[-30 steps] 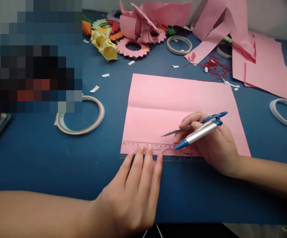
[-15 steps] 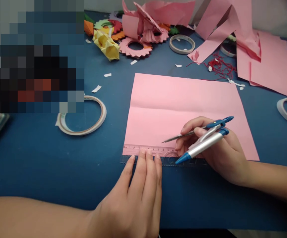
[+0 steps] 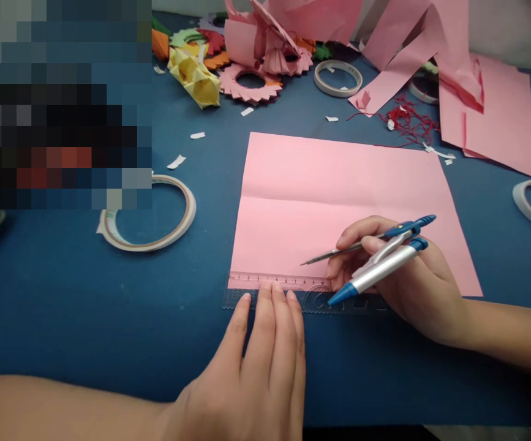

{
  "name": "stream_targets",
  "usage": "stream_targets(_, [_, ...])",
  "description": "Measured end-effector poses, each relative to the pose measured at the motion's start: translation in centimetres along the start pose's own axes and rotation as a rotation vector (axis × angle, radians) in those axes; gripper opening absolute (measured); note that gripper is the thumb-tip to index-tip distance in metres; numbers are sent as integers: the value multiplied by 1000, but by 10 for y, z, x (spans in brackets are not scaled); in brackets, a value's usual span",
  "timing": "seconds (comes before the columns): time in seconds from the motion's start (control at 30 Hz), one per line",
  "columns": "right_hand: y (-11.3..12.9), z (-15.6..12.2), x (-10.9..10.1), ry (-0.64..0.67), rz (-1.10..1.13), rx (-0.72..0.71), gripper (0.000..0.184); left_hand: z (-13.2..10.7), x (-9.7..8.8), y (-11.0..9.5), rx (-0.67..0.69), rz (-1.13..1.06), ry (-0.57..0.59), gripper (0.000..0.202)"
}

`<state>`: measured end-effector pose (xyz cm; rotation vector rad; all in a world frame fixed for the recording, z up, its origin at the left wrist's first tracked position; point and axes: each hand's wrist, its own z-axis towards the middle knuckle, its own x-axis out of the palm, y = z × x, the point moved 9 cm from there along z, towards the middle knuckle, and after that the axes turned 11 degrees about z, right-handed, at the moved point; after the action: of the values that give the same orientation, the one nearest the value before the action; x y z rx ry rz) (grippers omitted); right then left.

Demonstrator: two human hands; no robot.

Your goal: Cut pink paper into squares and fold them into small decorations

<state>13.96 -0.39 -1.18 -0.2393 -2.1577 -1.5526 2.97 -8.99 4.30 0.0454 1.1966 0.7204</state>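
A sheet of pink paper (image 3: 311, 177) with a crease across it lies in front of me. Along its near edge rests a clear plastic ruler (image 3: 269, 301), partly over the paper and partly over the table. My left hand (image 3: 265, 349) presses on the ruler with outstretched fingertips. In my right hand (image 3: 412, 294) is a drawing compass (image 3: 403, 228), its metal point aimed left above the paper. A silver and blue pen (image 3: 380, 274) is fixed in the compass's other leg. The right end of the ruler is partly hidden beneath this hand.
Rolls of tape lie left (image 3: 190, 205), at the back (image 3: 315, 79) and right (image 3: 520, 205). Folded paper pieces (image 3: 194, 76), pink paper scraps (image 3: 499, 116) and tangled red thread (image 3: 410, 119) fill the back. White paper bits are scattered on the blue table (image 3: 86, 318).
The ruler and my left hand have slid slightly toward me, leaving less of the paper's near edge covered. My right hand holds the compass in nearly the same place.
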Motion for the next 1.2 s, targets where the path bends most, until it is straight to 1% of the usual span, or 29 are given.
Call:
stream_targets(0.17, [1, 1, -1, -16, -5, 0, 14, 0, 4, -1, 8, -3, 58, 34])
stream_targets(0.27, [5, 2, -5, -37, -57, -12, 15, -1, 2, -2, 10, 20, 22, 35])
stream_targets(0.4, [15, 4, -12, -72, -126, -78, 16, -2, 3, -2, 5, 50, 36, 32])
stream_targets(0.57, [15, 6, -11, -53, -155, -67, 16, -3, 9, -2, -6, 51, 151, 32])
stream_targets(0.63, [14, 6, -11, -54, -156, -56, 16, -5, 7, -2, -7, 71, 124, 33])
stream_targets(0.7, [14, 6, -10, -60, -156, -44, 16, -6, 4, -3, 3, 95, 54, 34])
stream_targets(0.77, [14, 6, -10, -65, -157, -38, 16, -8, 4, -4, 14, 113, 14, 34])
stream_targets(0.87, [13, 7, -9, -56, -157, -37, 16, -10, 7, -6, 21, 115, 20, 35])
stream_targets(1.2, [11, 7, -9, -45, -146, -36, 15, -15, 7, -9, 31, 124, 13, 37])
